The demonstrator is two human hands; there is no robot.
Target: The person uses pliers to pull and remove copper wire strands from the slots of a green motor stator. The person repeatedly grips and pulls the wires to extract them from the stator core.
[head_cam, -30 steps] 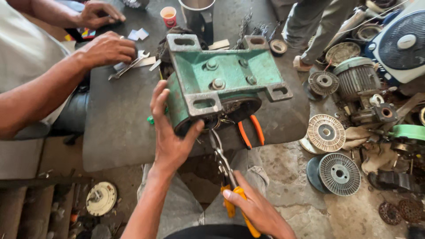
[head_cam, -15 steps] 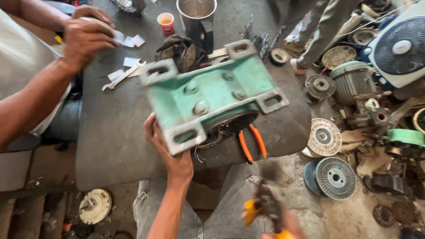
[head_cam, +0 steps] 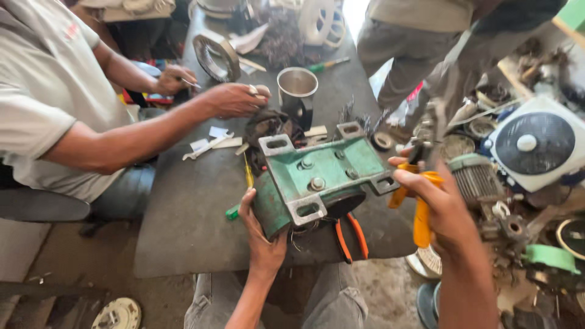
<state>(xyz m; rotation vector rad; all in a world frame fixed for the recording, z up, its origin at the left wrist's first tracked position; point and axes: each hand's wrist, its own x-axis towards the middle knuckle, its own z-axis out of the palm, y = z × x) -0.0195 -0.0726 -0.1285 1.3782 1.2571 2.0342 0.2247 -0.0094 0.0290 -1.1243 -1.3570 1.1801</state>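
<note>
Left hand is gripping green motor body w/ fingers curled round its edge. Right hand is squeezing yellow pliers, raised up. Motor's tipped, feet upward.

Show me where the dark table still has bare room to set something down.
The widest bare patch of the dark table lies left of the green motor housing, from the paper scraps to the near edge. A narrower strip sits right of the orange-handled pliers. The far end, around the steel cup and metal ring, is crowded.
</note>
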